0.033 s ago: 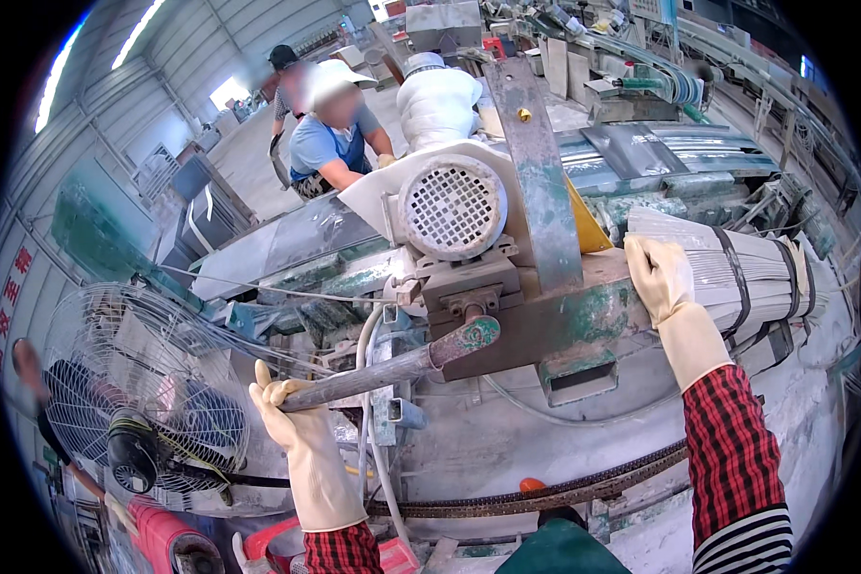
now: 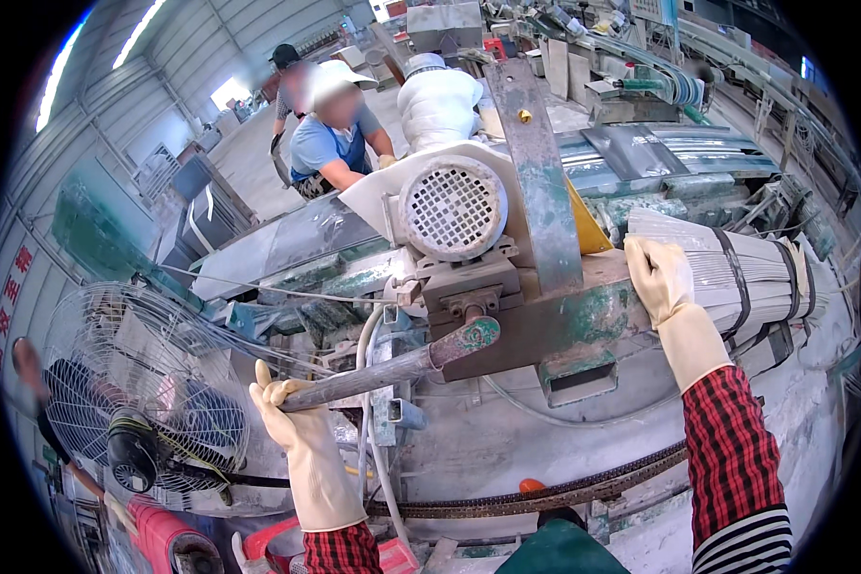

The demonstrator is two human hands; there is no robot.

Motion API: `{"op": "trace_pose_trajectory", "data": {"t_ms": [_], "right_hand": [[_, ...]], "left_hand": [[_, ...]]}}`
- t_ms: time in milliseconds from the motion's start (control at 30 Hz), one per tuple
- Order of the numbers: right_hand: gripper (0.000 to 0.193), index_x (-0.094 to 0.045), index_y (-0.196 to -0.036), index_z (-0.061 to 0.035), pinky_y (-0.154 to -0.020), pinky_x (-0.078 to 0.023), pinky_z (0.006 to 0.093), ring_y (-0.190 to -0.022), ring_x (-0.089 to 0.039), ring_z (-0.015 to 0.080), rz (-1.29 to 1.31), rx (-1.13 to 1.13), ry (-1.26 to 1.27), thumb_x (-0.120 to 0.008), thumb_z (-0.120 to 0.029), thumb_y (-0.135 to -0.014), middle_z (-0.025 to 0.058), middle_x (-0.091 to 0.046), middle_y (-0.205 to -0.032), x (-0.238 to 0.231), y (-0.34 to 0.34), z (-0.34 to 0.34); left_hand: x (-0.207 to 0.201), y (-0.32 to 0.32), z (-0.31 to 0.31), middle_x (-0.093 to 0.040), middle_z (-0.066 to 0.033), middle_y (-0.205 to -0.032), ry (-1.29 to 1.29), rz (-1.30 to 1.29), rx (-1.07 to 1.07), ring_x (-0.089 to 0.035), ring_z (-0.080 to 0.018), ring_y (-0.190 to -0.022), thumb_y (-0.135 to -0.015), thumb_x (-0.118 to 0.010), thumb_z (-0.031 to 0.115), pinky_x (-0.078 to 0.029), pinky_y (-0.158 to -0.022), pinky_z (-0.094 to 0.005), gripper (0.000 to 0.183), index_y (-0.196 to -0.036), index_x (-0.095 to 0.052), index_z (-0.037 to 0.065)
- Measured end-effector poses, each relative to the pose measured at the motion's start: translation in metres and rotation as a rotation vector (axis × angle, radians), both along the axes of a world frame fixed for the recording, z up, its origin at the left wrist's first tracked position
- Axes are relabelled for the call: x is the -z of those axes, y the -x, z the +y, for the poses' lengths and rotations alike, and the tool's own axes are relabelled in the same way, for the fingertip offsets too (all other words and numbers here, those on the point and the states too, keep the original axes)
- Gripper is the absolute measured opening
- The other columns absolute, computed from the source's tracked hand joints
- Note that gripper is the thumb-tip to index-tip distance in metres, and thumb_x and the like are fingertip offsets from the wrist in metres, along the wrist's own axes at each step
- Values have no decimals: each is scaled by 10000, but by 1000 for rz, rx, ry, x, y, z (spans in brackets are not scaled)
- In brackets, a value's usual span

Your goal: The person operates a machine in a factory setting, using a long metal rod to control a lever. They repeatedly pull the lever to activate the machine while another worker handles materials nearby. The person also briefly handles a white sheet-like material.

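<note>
A cream rubber glove covers my left hand, its fingers curled round the free end of a grey metal lever and its thumb raised. That lever slopes up to a worn green joint below a motor with a round white grille. My right hand, gloved alike, is closed in a fist at the right end of a green-stained metal beam. What lies inside its fingers is hidden. Just right of it is a strapped bundle of pale, thin strips.
A caged fan stands at left. Behind the motor rise an upright steel bar and a white-wrapped part. A co-worker in blue leans in across the machine, with another person behind. A drive chain crosses low in front.
</note>
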State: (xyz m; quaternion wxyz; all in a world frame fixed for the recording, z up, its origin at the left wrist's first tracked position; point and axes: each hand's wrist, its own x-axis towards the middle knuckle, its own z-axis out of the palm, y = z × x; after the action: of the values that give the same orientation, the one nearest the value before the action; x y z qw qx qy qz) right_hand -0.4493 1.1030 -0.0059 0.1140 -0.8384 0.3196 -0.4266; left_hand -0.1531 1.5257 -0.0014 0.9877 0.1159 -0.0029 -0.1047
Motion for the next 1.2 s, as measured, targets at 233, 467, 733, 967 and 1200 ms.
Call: {"op": "trace_pose_trajectory", "data": {"t_ms": [233,467,733,967,1200], "right_hand": [[206,-740,-848,-97,-766,-498,440,-754,-656,369,-8,18,44,-600,-219,-937,157,-698,-760,3,-1,2],[190,-745,-857,-95,-773,-500,441,-767,-659,369,-1,13,-15,-624,-224,-927,158,-704,-781,3,1,-1],[187,-746,-851,-109,-766,-502,443,-763,-658,370,-8,33,41,-621,-225,-928,154,-702,-779,6,-1,0],[197,-747,-845,-110,-760,-502,450,-746,-652,379,-3,43,59,-612,-227,-929,154,-700,-766,4,-1,0],[215,-743,-899,-75,-753,-488,444,-770,-646,382,24,35,14,-604,-231,-948,164,-696,-789,4,1,0]], "left_hand": [[4,-2,7,-527,82,-647,-20,-19,-2,-555,-78,-588,-1065,-496,247,-541,-690,-261,331,-1306,-608,48],[8,-6,5,-522,87,-650,-37,-39,7,-556,-68,-590,-1070,-486,256,-545,-711,-277,338,-1317,-600,55],[4,-3,4,-517,88,-648,-20,-22,-6,-553,-66,-577,-1068,-487,245,-546,-688,-265,331,-1313,-602,53],[7,-4,4,-520,91,-655,0,-45,14,-557,-61,-594,-1065,-492,239,-546,-698,-265,331,-1320,-593,54],[8,-4,7,-538,84,-660,-9,-75,47,-563,-68,-613,-1063,-495,238,-548,-729,-266,324,-1296,-611,45]]}}
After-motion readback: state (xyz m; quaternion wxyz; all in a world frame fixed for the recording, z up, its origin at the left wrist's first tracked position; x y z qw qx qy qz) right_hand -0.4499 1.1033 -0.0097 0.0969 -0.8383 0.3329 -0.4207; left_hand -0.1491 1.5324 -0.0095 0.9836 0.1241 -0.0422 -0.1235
